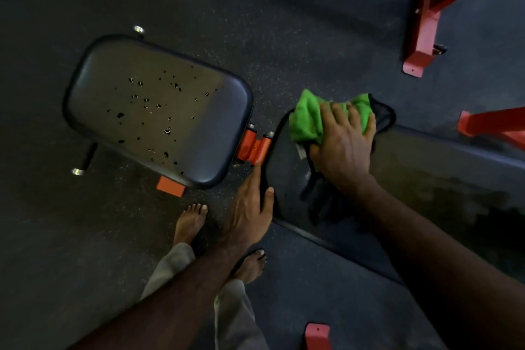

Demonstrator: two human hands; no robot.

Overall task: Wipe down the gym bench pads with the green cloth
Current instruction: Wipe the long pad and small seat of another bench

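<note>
The black seat pad (159, 111) lies at centre left, its surface pitted with small holes. The long back pad (426, 179) runs from the centre to the right edge. A green cloth (308, 116) is bunched on the near end of the back pad. My right hand (345, 142) lies on the cloth with fingers curled over it, pressing it to the pad. My left hand (250, 207) rests with straight fingers on the left edge of the back pad, thumb on top, near the orange hinge (252, 148) between the pads.
My bare feet (190, 224) stand on the dark rubber floor just below the seat pad. Red frame legs (426, 23) of another machine stand at the top right, a red foot (316, 335) shows at the bottom, and the bench's orange foot (170, 186) is by the seat pad.
</note>
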